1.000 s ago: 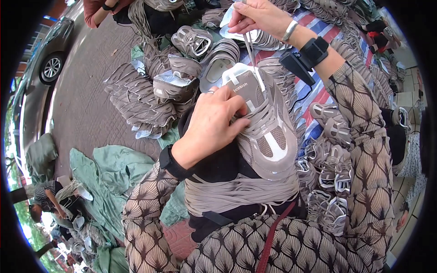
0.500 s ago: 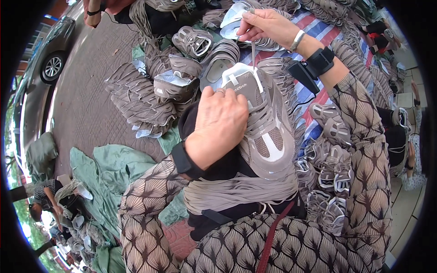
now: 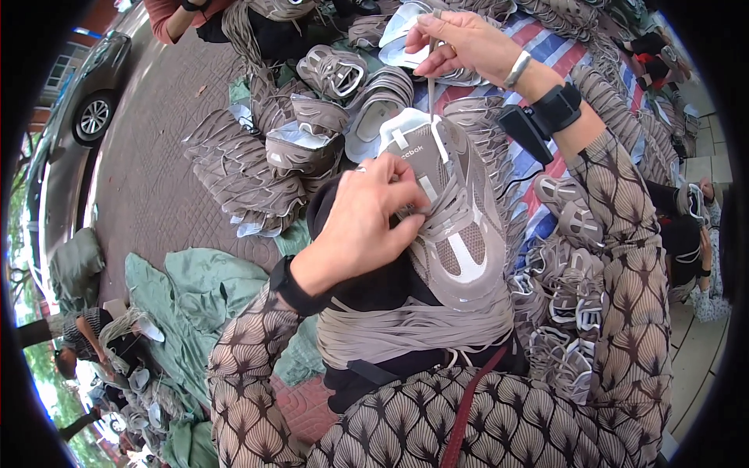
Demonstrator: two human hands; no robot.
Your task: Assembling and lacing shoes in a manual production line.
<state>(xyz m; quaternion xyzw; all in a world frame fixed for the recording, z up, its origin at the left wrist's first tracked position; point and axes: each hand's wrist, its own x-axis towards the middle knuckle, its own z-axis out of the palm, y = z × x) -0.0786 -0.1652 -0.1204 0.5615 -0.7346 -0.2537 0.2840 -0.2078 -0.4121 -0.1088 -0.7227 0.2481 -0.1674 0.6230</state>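
The shoe lies over the lap, toe toward the body and tongue pointing away, and around it we see, widest of all, the patterned pavement, with a parked car along its far left side. Next we find a striped sheet in red, white and blue, spread beyond the shoe and to its right, and a crumpled green cloth on the ground at the left. A heap of grey-brown shoe uppers sits on the pavement beyond the left arm, while several laced shoes lie together near the right arm. Across the lap, just below the toe, we see a thick bundle of pale laces. The left hand is curled at the shoe's left side, thumb and forefinger close together by the lace rows; we cannot tell whether it pinches anything there. The right hand is raised above the tongue end, thumb and fingertips pinching a lace that runs down to the top of the shoe. A pale bracelet circles the right wrist, and smallest is the ring on the left hand.
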